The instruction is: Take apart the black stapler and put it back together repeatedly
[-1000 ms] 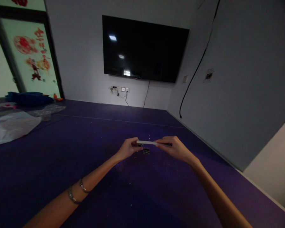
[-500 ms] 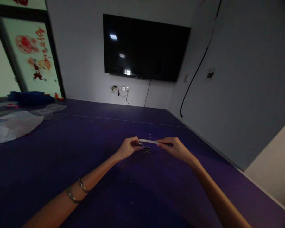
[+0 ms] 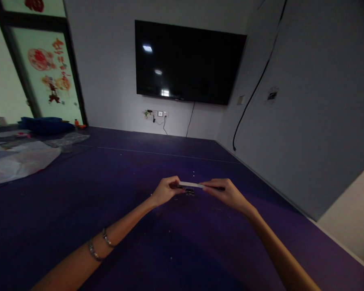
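A thin white strip (image 3: 190,184), slightly bowed, spans the gap between my two hands above the purple floor. My left hand (image 3: 167,190) pinches its left end between thumb and fingers; something dark shows within that grip, too small to name. The strip's right end is in the closed fingers of my right hand (image 3: 223,190), where a dark slim piece also shows under the fingers. Just below the strip sits a small dark object with light marks (image 3: 189,192), its kind unclear. Two bracelets (image 3: 94,251) circle my left forearm.
Purple flooring (image 3: 124,169) stretches to the walls. At the left lie white plastic sheeting (image 3: 27,161) and a dark blue heap (image 3: 47,125). A television (image 3: 188,62) hangs on the far wall, and a black cable (image 3: 255,91) dangles down the right wall.
The view has shifted slightly, moving the scene a little to the right. My left fingers sit nearer the small dark object in the picture; both hands still hold the strip.
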Demonstrator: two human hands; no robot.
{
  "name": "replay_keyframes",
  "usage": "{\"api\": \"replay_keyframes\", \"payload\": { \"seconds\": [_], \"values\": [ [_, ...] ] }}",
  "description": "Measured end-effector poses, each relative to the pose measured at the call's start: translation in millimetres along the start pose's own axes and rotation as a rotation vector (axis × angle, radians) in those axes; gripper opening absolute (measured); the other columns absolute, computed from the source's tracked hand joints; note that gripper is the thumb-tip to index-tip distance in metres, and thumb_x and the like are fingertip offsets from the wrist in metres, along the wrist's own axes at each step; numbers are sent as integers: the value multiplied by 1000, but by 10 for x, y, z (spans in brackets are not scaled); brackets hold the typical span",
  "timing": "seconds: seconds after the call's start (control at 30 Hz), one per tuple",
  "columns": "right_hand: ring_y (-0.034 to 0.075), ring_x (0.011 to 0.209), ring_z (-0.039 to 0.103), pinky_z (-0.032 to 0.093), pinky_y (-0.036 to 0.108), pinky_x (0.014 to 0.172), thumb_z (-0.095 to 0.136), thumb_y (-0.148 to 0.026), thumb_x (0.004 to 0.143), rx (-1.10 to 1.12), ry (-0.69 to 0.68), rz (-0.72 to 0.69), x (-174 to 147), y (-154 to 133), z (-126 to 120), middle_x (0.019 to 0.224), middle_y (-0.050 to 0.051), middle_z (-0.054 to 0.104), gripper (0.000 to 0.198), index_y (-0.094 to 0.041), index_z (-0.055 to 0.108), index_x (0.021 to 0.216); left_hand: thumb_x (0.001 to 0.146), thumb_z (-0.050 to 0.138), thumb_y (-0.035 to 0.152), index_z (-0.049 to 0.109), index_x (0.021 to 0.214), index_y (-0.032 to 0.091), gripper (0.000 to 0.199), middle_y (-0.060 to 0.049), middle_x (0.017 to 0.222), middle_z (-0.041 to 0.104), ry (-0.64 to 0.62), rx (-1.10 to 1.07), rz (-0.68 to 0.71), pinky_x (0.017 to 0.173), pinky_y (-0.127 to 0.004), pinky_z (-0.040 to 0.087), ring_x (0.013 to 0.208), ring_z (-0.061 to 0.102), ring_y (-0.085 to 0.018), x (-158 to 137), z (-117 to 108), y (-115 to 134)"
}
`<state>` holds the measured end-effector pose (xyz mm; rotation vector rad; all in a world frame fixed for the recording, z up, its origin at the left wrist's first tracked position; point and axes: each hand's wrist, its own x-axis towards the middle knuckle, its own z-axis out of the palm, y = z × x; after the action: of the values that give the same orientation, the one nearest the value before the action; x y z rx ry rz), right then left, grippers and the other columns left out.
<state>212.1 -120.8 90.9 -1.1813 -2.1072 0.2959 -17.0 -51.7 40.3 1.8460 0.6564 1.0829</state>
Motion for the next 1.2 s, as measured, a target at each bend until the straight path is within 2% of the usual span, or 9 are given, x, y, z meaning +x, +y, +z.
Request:
{"api": "replay_keyframes", "payload": {
  "seconds": [0.13, 0.3, 0.47, 0.6, 0.77, 0.9, 1.03, 1.2],
  "values": [
    [20, 82, 62, 48, 30, 72, 53, -41, 81, -11, 32, 23, -13, 31, -5, 94, 5, 69, 29, -26, 69, 100, 63, 71, 25, 52, 65, 15, 22, 3, 64, 57, -1, 11, -4, 62, -23, 40, 62, 52, -9, -15, -6, 17],
    [16, 70, 61, 45, 25, 59, 53, -43, 81, 29, -26, -1, -41, 57, -31, 83, 5, 69, 31, -23, 69, 99, 61, 72, 22, 50, 62, 15, 23, 5, 59, 56, 18, -1, -10, 59, -21, 40, 58, 51, -8, -16, -6, 33],
    [17, 74, 60, 46, 27, 64, 52, -43, 82, 24, 50, -4, -58, 49, -41, 87, 6, 69, 32, -23, 69, 99, 61, 72, 24, 52, 64, 15, 23, 3, 62, 59, 27, -69, -36, 59, -23, 42, 58, 54, -10, -11, -12, 60],
    [16, 68, 59, 44, 26, 59, 52, -43, 81, 32, 26, -18, -58, 45, -30, 80, 5, 68, 32, -23, 69, 100, 62, 71, 24, 51, 63, 15, 22, 4, 61, 59, 39, -62, -36, 59, -23, 41, 58, 54, -9, -13, -13, 75],
    [17, 73, 60, 44, 26, 64, 54, -40, 81, 41, 61, -11, -39, 59, -5, 85, 5, 69, 29, -23, 70, 98, 60, 72, 22, 51, 64, 15, 22, 4, 62, 58, 36, -72, -47, 60, -23, 40, 59, 54, -9, -19, 0, 77],
    [16, 69, 60, 44, 26, 60, 53, -42, 81, 50, 5, -16, -17, 62, 16, 81, 5, 69, 30, -23, 69, 99, 61, 71, 22, 50, 63, 15, 22, 5, 60, 57, 28, -64, -53, 58, -22, 39, 58, 52, -9, -20, -4, 75],
    [18, 74, 61, 46, 27, 65, 53, -42, 80, 48, 40, -4, 14, 58, 17, 86, 5, 69, 30, -23, 70, 97, 62, 71, 22, 49, 63, 15, 23, 5, 59, 55, 33, -39, -38, 57, -22, 38, 55, 50, -8, -18, -13, 60],
    [16, 70, 61, 45, 26, 62, 53, -41, 81, 48, -6, -18, 33, 19, 25, 83, 5, 69, 31, -23, 69, 99, 60, 72, 22, 48, 62, 15, 25, 4, 61, 57, 23, -61, -30, 59, -22, 39, 59, 52, -9, -20, -4, 49]
  ]
}}
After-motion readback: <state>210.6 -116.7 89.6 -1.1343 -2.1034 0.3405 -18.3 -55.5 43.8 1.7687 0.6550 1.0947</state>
